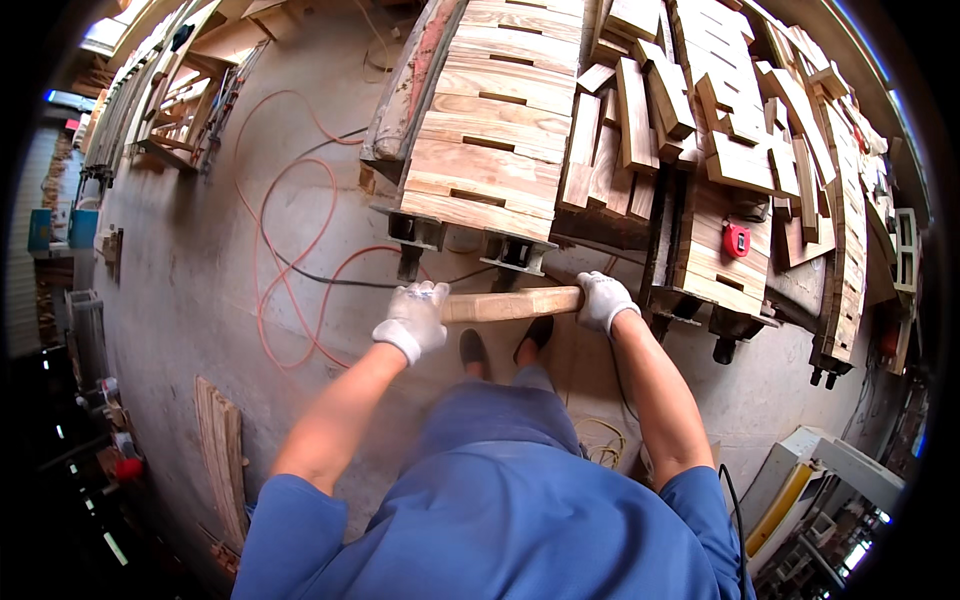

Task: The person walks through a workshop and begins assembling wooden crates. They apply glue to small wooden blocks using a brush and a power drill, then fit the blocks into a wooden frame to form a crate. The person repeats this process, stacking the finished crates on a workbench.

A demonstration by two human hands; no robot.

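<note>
Between my two white-gloved hands I hold a short wooden board (512,305) level in front of my body. My left hand (413,317) is closed round its left end, and my right hand (604,301) grips the right end. Just beyond the board stands a long row of slotted wooden pieces (495,120), lined up side by side on metal rails (515,252). Each of these pieces has a dark narrow slot. The fingers' undersides are hidden behind the board.
Loose wood blocks (640,115) lie heaped between the rows at right. A red tape measure (736,240) rests on a second slotted row (712,262). An orange hose (262,300) loops over the floor at left. Planks (222,450) stand lower left; a grey-white machine (800,490) is lower right.
</note>
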